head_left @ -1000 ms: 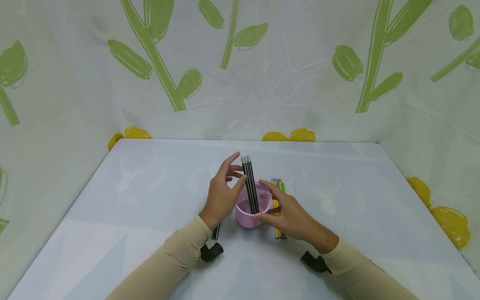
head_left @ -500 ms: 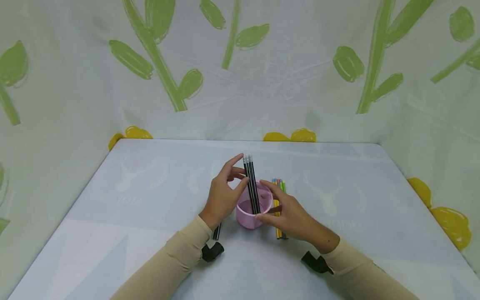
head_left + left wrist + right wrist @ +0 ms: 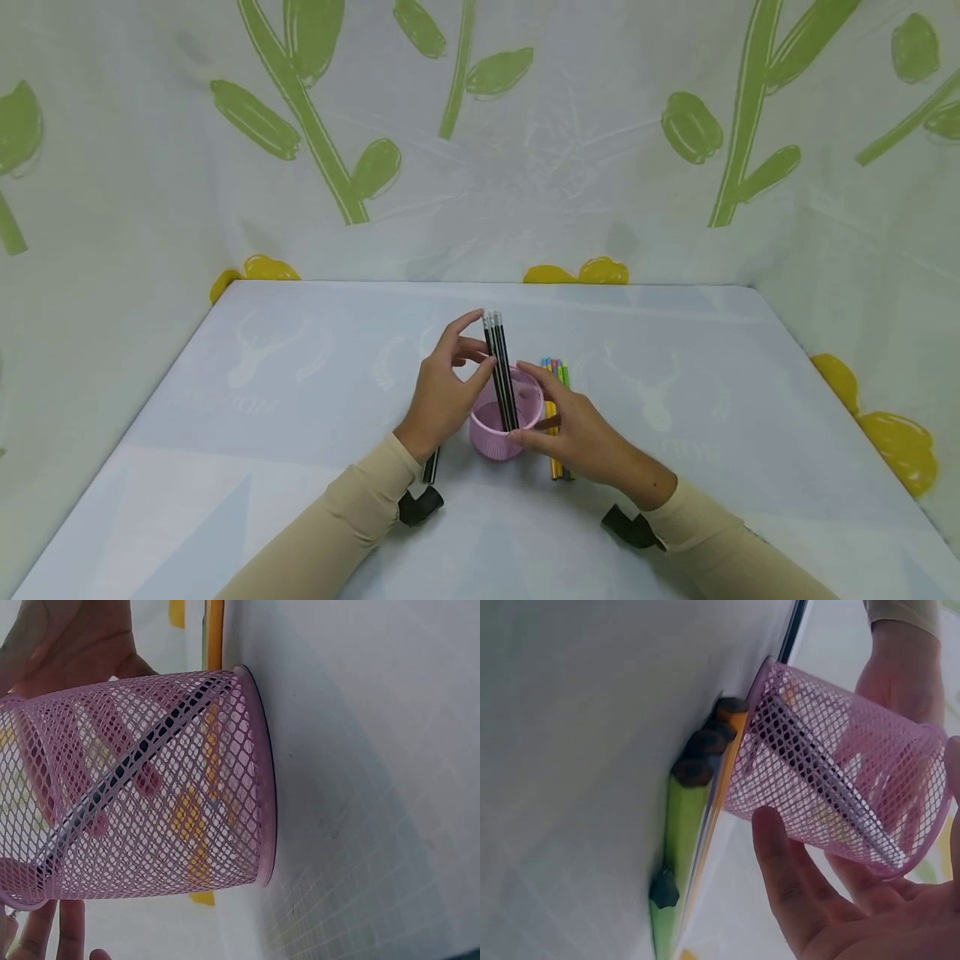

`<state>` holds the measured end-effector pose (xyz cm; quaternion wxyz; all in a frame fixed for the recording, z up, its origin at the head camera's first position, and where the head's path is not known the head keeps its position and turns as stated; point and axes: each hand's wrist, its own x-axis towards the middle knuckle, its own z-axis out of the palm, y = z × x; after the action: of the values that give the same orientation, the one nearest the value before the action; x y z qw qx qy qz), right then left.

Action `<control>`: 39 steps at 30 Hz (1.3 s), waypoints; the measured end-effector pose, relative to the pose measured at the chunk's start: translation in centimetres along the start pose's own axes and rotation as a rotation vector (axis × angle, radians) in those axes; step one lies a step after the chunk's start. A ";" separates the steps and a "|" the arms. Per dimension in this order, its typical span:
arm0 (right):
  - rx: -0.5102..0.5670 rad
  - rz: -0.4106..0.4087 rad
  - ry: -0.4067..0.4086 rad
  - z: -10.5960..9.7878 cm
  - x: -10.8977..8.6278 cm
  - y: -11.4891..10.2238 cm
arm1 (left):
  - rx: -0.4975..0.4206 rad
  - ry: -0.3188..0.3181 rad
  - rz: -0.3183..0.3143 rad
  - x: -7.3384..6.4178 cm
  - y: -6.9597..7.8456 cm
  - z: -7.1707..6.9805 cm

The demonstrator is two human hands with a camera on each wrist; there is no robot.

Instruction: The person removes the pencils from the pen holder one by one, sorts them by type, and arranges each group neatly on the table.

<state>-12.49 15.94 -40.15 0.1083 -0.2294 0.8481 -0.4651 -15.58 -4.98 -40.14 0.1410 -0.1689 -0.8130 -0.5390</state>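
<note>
The left hand [image 3: 442, 393] pinches slim, silver-striped black pencils [image 3: 500, 375] leaning inside a round pink mesh cup [image 3: 493, 444], gripped by the right hand [image 3: 576, 423], midway between the pale tabletop's [image 3: 735, 367] side edges.

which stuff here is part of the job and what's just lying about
In the job:
- black pencils, leaning in the cup, at the left hand
- pink mesh cup, held by the right hand

Lying about, though possibly part of it:
- coloured pencils, right of the cup
- dark sticks, partly hidden by the left wrist
</note>
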 end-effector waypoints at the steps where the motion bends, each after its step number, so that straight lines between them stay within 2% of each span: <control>1: 0.008 0.000 -0.002 0.0 0.0 0.0 | -0.002 -0.002 0.001 0.0 0.0 0.0; 12: 0.014 0.000 -0.002 0.0 -0.2 0.0 | -0.036 -0.011 -0.033 -0.2 -0.2 0.2; 20: 0.019 -0.013 -0.003 0.0 -0.3 0.1 | -0.025 -0.007 -0.019 0.0 0.0 0.1; 29: 0.024 -0.023 -0.009 0.0 -0.1 0.0 | -0.020 0.019 0.007 0.1 0.3 -0.4; 39: -0.007 0.000 0.012 0.1 -0.1 0.0 | -0.038 0.060 -0.006 0.1 0.9 -1.8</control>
<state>-12.36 15.87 -40.19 0.1024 -0.2270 0.8505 -0.4633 -15.22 -6.29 -38.68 0.1606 -0.1530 -0.7984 -0.5598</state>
